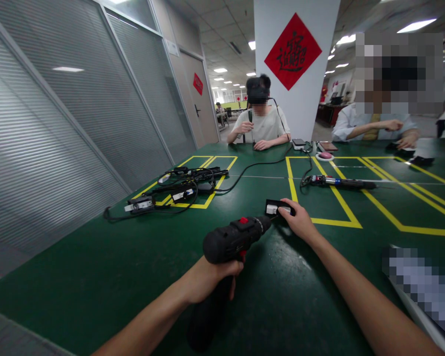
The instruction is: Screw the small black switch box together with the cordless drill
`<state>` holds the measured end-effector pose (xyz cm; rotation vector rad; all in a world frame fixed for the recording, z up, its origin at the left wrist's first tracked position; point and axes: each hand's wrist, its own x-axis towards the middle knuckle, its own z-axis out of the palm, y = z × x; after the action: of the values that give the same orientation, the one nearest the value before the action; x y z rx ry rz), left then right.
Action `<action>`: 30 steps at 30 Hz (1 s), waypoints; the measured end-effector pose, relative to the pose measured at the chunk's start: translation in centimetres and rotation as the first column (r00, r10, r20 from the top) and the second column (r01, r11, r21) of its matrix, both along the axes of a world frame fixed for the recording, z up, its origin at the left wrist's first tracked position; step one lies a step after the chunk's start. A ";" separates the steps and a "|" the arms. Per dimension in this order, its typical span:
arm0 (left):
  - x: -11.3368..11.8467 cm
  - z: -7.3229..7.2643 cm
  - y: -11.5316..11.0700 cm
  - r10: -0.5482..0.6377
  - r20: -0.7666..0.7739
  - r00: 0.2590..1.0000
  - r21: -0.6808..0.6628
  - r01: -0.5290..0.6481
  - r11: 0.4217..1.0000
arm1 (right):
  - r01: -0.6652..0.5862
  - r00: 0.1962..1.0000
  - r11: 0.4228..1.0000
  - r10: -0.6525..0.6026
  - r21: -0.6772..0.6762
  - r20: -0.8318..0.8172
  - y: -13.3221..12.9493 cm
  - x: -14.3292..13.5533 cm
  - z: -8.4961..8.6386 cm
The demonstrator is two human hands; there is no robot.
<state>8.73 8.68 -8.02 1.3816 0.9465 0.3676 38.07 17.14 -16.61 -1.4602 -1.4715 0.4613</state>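
Green worktop (126,277) is spreading beneath yellow tape (337,224). The left grip (218,275) is clasping a cordless drill (228,241); the right grip (299,217) is pinching, apparently, a black case (273,202).

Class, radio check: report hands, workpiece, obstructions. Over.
Left hand grips cordless drill. Right hand holds small black case. Cable tangle beyond, apart from both hands.

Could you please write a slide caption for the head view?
Head view: the left hand grips a black drill pointed at a small black-and-white part held by the right hand.
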 end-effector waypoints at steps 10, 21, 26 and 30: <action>0.0 -0.1 0.0 0.011 0.010 1.000 -0.006 -0.011 1.000 | 0.003 1.000 1.000 -0.003 -0.007 0.008 0.1 0.1 -0.2; 0.0 -0.2 0.0 0.020 0.016 1.000 -0.028 -0.020 0.999 | -0.002 1.000 1.000 0.002 0.008 0.024 0.0 0.0 -0.1; -0.1 -0.3 -0.1 0.026 0.003 1.000 -0.029 -0.026 0.999 | -0.013 0.999 1.000 0.013 0.018 0.032 0.2 0.0 -0.3; -0.1 -0.2 0.0 0.014 0.003 1.000 -0.019 -0.014 1.000 | -0.024 0.998 1.000 0.023 0.019 0.050 0.3 0.1 -0.5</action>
<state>8.66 8.68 -8.18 1.3568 0.9549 0.3704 38.16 17.47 -17.11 -1.4495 -1.5295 0.4263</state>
